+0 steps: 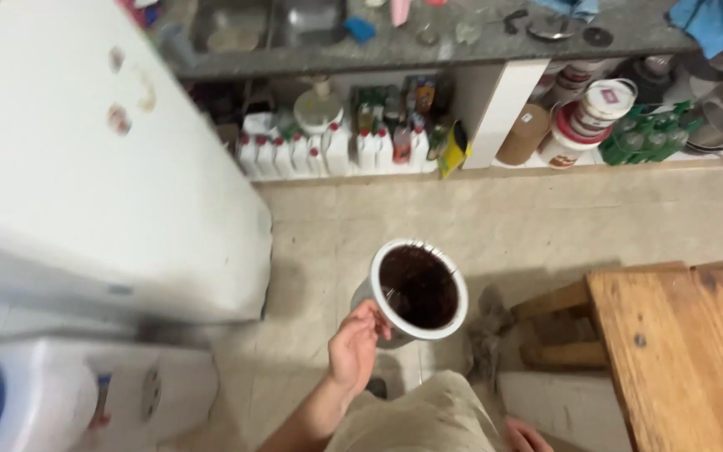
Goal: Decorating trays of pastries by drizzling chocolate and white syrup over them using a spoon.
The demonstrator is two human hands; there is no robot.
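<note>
Left hand [356, 341] grips one white container [418, 291] by its side wall, held above the tiled floor [495, 219] between the white fridge [85, 167] and one wooden table [688, 351]. Dark contents nearly fill it, so filling looks done; setting it down remains. Right hand [525, 437] barely shows at the frame's bottom edge; can't tell its grip. White jugs [328, 152] under the counter: perhaps eight, blurred.

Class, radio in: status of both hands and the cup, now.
Left hand grips white cup, dark inside. Right hand low at frame edge, empty as far as visible. Wooden table beside cup.
</note>
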